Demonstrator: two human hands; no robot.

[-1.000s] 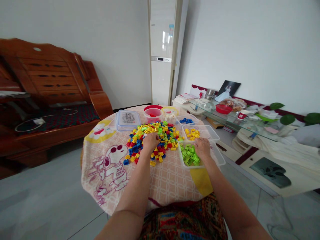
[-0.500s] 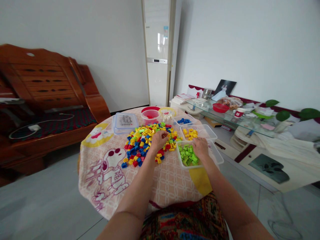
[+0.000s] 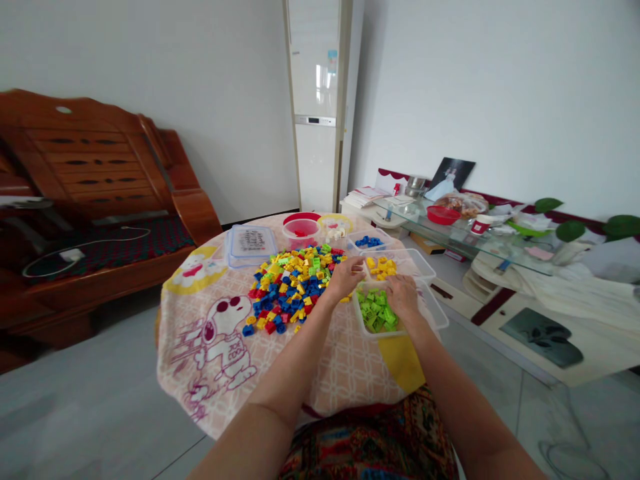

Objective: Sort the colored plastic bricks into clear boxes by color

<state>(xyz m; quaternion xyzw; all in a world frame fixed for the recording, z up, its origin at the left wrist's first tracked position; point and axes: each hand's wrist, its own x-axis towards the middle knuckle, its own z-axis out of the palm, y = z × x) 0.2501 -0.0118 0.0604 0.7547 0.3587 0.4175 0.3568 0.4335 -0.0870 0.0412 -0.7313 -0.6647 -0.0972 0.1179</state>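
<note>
A heap of small red, yellow, blue and green bricks [image 3: 290,283] lies on the round table's cartoon-print cloth [image 3: 215,327]. My left hand [image 3: 346,275] is at the heap's right edge, beside the tub of yellow bricks [image 3: 400,265], fingers curled; what they hold is too small to make out. My right hand [image 3: 403,295] rests palm down on the clear tub of green bricks [image 3: 373,313], fingers bent over its contents.
A lidded clear box [image 3: 250,243], a red bowl [image 3: 300,230], a tub of blue bricks [image 3: 370,241] and a tub of white pieces [image 3: 336,230] stand at the table's far side. A wooden bench [image 3: 90,193] is left, a cluttered glass shelf [image 3: 470,230] right, a tall air conditioner [image 3: 317,107] behind.
My left hand has moved right from the middle of the heap to its right edge, near the yellow tub. My right hand has stayed on the green tub.
</note>
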